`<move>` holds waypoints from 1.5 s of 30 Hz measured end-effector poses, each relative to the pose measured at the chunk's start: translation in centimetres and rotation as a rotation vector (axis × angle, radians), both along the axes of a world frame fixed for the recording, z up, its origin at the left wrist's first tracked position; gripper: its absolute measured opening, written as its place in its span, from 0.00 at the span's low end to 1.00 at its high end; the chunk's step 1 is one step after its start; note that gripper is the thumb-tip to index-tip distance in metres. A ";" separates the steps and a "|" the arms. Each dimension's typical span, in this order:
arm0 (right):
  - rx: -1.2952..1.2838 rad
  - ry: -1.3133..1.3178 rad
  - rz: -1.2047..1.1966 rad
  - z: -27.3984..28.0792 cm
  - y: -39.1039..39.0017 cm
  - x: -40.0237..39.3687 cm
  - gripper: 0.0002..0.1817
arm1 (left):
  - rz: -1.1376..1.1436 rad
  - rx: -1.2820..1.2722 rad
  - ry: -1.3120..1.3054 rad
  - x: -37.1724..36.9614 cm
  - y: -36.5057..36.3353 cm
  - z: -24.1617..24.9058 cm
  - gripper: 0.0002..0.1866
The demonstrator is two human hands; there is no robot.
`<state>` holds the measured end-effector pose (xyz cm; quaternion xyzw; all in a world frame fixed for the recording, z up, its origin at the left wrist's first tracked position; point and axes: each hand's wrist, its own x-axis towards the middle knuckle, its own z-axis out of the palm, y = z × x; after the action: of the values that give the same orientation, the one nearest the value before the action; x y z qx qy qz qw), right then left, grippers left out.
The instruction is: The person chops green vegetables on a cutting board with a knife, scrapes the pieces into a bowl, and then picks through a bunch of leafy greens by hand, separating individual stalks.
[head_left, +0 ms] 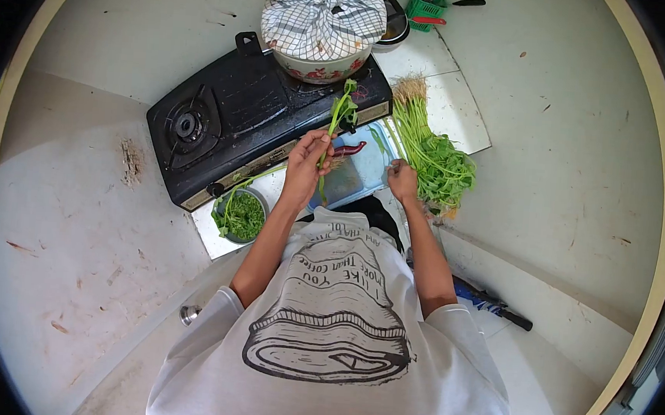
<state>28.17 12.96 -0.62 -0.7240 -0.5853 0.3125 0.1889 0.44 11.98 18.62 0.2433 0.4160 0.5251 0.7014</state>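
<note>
My left hand [305, 165] is closed around a long green leafy stalk [337, 117], which stands up above the fingers with leaves at its top end. The stalk's lower part hangs down below the hand. My right hand [403, 181] is at the right edge of a light blue plastic tray [379, 181], its fingers pinched together; what they hold, if anything, I cannot make out. A dark red, curved, handle-like thing [350, 149] lies in the tray beside my left hand. To the right rests a bunch of leafy greens [438, 155] with roots [411, 88] at its far end.
A bowl of picked leaves [243, 215] stands left of my left forearm. Behind the tray is a black two-burner stove [235, 112] bearing a floral pot [319, 71] covered with a checked cloth [322, 18]. A green basket [426, 13] holds utensils at the back.
</note>
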 end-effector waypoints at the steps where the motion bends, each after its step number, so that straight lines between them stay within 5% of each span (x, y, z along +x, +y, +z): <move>1: -0.003 -0.025 -0.010 0.5 -0.4 -0.1 0.16 | -0.002 0.005 -0.004 0.1 0.1 0.1 0.10; 6: 0.046 0.012 -0.015 4.1 -1.6 -1.0 0.14 | -0.017 0.036 0.034 0.4 0.3 0.8 0.10; 17: 0.595 0.346 0.160 25.5 0.2 -8.3 0.13 | -0.087 0.113 0.123 1.4 0.3 0.4 0.09; 45: 0.622 0.401 0.179 23.2 0.4 -9.9 0.07 | -0.174 0.299 0.347 2.0 0.7 1.3 0.06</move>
<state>18.23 13.41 22.59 -0.5025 -0.6647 0.2705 0.4822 2.41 12.67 19.93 0.4659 0.4255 0.4686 0.6183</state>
